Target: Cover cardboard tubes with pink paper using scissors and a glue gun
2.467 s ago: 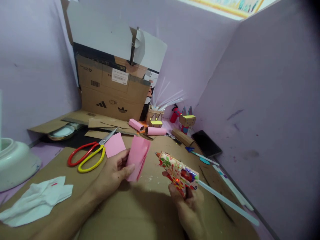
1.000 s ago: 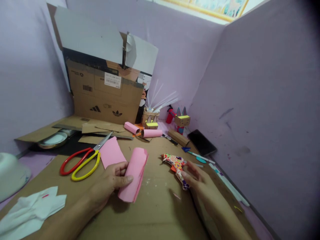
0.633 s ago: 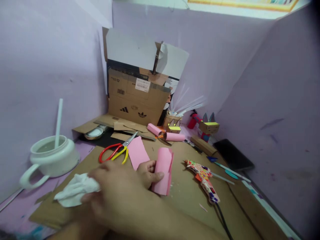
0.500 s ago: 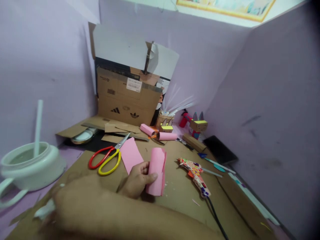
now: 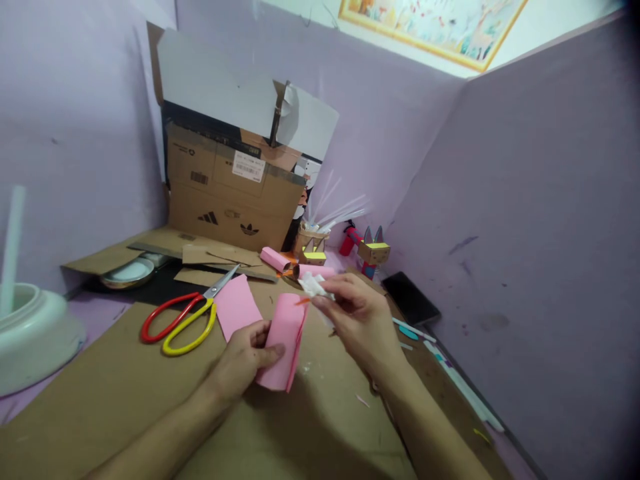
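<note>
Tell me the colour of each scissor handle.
Red handle and yellow handle, best seen in the head view.

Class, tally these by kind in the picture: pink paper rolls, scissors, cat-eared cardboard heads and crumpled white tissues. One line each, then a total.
Pink paper rolls: 3 (one in the left hand)
Scissors: 1
Cat-eared cardboard heads: 2
Crumpled white tissue: 1 (in the right hand)
Total: 7
</note>
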A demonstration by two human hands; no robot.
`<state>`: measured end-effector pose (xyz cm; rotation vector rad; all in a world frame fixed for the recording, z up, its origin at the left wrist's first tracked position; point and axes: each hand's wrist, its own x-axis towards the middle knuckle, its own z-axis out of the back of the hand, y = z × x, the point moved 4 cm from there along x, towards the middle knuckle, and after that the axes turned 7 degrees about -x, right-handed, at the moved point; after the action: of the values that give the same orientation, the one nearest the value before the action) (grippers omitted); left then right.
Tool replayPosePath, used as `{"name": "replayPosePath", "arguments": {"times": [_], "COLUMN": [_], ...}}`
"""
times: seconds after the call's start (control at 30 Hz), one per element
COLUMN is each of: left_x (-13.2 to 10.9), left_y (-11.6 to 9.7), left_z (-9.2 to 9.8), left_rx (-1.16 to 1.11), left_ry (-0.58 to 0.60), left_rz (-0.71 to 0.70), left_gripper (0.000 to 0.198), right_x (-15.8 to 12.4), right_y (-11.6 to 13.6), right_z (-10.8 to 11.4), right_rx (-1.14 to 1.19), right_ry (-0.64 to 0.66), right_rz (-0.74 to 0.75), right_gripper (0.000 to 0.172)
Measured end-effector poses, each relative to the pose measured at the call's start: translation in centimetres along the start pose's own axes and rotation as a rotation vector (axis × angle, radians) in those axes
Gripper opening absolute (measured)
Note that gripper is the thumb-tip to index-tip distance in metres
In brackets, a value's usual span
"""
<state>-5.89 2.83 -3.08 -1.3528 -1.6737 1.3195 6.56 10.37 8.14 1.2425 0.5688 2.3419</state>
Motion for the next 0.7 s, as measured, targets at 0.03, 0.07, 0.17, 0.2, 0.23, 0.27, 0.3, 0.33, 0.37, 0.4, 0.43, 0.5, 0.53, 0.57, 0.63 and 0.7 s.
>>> {"name": "replayPosePath", "arguments": {"times": [0.03,0.07,0.17,0.2,0.23,0.27,0.3,0.33,0.37,0.4,0.43,0.5,0.53,0.57,0.63,0.7], "left_x": [-0.1,-0.2,-0.5,-0.5,-0.6,-0.8,-0.9,-1.0,-1.1,-1.1,-1.1,-1.1,-1.0,-1.0,-0.8,-0.6], "left_y": [-0.1,-0.2,-0.4,-0.5,-0.6,-0.7,-0.9,-1.0,-1.2,-1.4,-1.6,-1.8,-1.9,-2.0,-1.9,-1.7], "left_z": [-0.2,-0.4,-0.7,-0.8,-0.8,-0.8,-0.9,-0.9,-0.9,-1.0,-1.0,-1.2,-1.2,-1.2,-1.1,-0.9], "left_rx": [0.03,0.066,0.239,0.323,0.414,0.506,0.593,0.67,0.736,0.791,0.835,0.894,0.916,0.932,0.958,0.97], "left_ry": [0.011,0.02,0.036,0.036,0.031,0.023,0.012,0.0,-0.008,-0.01,-0.01,0.006,0.024,0.046,0.084,0.104], "left_rz": [-0.003,-0.006,-0.004,0.004,0.017,0.032,0.048,0.062,0.076,0.088,0.096,0.106,0.107,0.108,0.116,0.132], "left_gripper": [0.035,0.041,0.047,0.042,0.037,0.032,0.029,0.029,0.029,0.029,0.03,0.033,0.035,0.036,0.033,0.03], "right_x": [-0.3,-0.8,-2.9,-3.7,-4.3,-4.8,-5.3,-5.6,-5.9,-6.2,-6.3,-6.7,-6.8,-7.1,-7.5,-7.8], "right_y": [-1.0,-1.8,-3.5,-4.1,-4.6,-5.2,-5.8,-6.3,-6.7,-7.0,-7.1,-6.9,-6.6,-6.4,-6.0,-6.0], "right_z": [1.0,1.3,0.3,-0.2,-0.4,-0.4,-0.1,0.3,0.7,1.0,1.2,1.0,0.7,0.2,-0.7,-1.2], "right_rx": [-0.004,-0.024,-0.094,-0.111,-0.124,-0.135,-0.143,-0.153,-0.165,-0.168,-0.161,-0.122,-0.102,-0.09,-0.104,-0.144], "right_ry": [-0.011,0.002,0.122,0.141,0.136,0.11,0.067,0.021,-0.018,-0.04,-0.043,0.001,0.041,0.089,0.174,0.207], "right_rz": [0.006,0.011,0.001,-0.036,-0.086,-0.141,-0.191,-0.232,-0.263,-0.278,-0.274,-0.208,-0.156,-0.102,-0.02,0.01], "right_gripper": [0.012,0.013,0.015,0.015,0.014,0.014,0.013,0.013,0.013,0.014,0.015,0.019,0.021,0.024,0.028,0.031]}}
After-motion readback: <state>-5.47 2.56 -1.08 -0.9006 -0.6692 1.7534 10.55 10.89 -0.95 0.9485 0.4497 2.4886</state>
